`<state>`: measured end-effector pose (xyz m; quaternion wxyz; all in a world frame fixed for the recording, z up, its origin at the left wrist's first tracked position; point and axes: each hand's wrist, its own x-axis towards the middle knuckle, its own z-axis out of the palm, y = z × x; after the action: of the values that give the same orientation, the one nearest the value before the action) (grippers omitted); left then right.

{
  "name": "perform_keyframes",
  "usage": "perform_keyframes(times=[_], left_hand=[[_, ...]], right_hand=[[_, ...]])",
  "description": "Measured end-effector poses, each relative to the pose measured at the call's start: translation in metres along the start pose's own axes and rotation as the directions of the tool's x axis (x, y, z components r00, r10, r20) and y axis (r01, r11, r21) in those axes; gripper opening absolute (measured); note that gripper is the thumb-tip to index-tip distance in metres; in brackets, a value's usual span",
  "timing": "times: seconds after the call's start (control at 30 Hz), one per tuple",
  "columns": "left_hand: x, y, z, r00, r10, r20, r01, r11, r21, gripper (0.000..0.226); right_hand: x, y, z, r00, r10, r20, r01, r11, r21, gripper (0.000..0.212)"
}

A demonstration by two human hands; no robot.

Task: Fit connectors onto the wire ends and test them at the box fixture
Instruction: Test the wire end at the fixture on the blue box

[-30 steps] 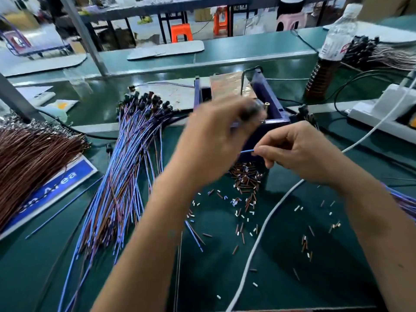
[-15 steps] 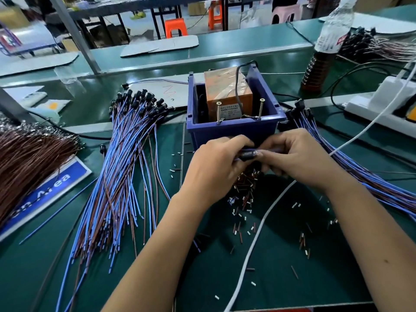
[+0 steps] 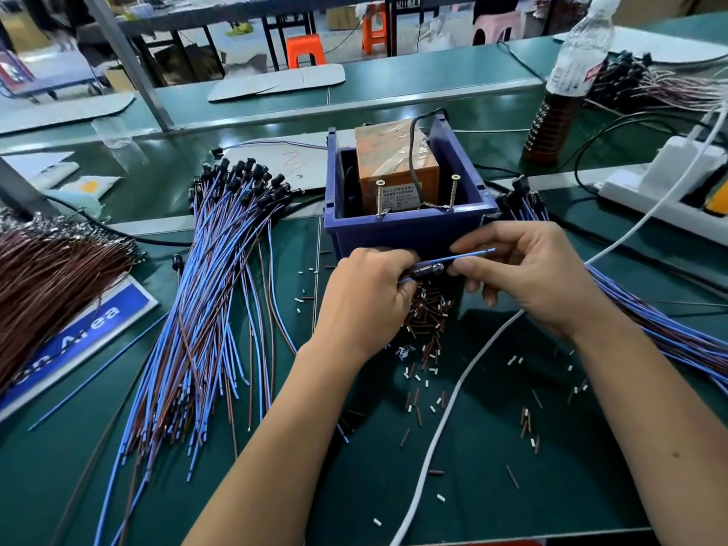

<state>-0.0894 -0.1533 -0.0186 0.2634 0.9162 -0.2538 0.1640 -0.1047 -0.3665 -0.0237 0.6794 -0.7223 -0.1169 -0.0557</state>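
Taking the blue box fixture as my landmark, the far left of the table carries a fan of brown wires above a blue sign. Nearer the box, still to its left, lies the big bundle of blue and brown wires, black-capped ends pointing away from me and bare ends toward me.

Just in front of the box wall my left hand is curled around a dark connector sleeve, pinching it between thumb and fingers. The blue wire runs through that sleeve and out to the right, its long axis nearly level, rising slightly toward its tip, which ends just short of the box's right front corner. My right hand pinches the wire just right of the sleeve, the other fingers loosely bent. Both hands are close together and touching the same wire; I judge the right one better placed to steer the tip. The two screw posts stand on the box's front rim, directly beyond and above my hands, so the next move looks like a short lift forward.

Under my hands lies a heap of small brown and white sleeves, strewn toward me. A white cable snakes across the table right of that heap. Right of the box lies another bundle of wires, a white power strip and, farther back, a bottle. Behind the box there are benches and orange stools.
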Motion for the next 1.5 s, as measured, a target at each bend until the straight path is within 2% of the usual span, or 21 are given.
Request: perform_keyframes(times=[0.17, 0.4, 0.53, 0.7, 1.0, 1.13, 1.33, 1.5], left_hand=[[0.000, 0.000, 0.001, 0.999, -0.030, 0.012, 0.030, 1.000, 0.010, 0.011], [-0.002, 0.001, 0.004, 0.996, -0.092, -0.019, 0.093, 0.995, 0.037, 0.018], [-0.002, 0.008, 0.005, 0.995, -0.034, -0.091, 0.021, 0.990, -0.142, 0.022], [-0.003, 0.017, 0.008, 0.998, 0.006, -0.064, -0.030, 0.924, -0.380, 0.036], [-0.002, 0.014, 0.012, 0.996, -0.020, -0.085, -0.010, 0.942, -0.336, 0.017], [-0.002, 0.015, 0.011, 0.995, -0.021, -0.100, -0.016, 0.935, -0.355, 0.018], [-0.001, 0.014, 0.012, 0.992, -0.041, -0.122, -0.008, 0.925, -0.381, 0.016], [0.000, 0.009, 0.014, 0.993, -0.089, -0.076, 0.044, 0.887, -0.460, 0.019]], right_hand=[[-0.001, 0.000, -0.001, 0.998, -0.051, 0.028, 0.051, 0.999, 0.006, 0.027], [0.001, 0.002, -0.005, 0.994, -0.102, -0.032, 0.103, 0.994, 0.042, 0.010], [0.002, 0.004, -0.001, 0.995, -0.088, -0.044, 0.089, 0.995, 0.034, 0.007], [0.001, 0.003, 0.007, 0.997, -0.079, 0.005, 0.078, 0.997, 0.023, 0.009], [0.001, 0.003, 0.011, 0.995, -0.099, -0.013, 0.098, 0.993, -0.068, 0.010], [0.001, 0.004, 0.010, 0.994, -0.110, -0.017, 0.108, 0.990, -0.091, 0.010], [0.003, 0.009, 0.010, 0.986, -0.158, -0.045, 0.145, 0.968, -0.204, 0.023], [0.003, 0.010, 0.015, 0.982, -0.182, -0.056, 0.164, 0.956, -0.243, 0.025]])
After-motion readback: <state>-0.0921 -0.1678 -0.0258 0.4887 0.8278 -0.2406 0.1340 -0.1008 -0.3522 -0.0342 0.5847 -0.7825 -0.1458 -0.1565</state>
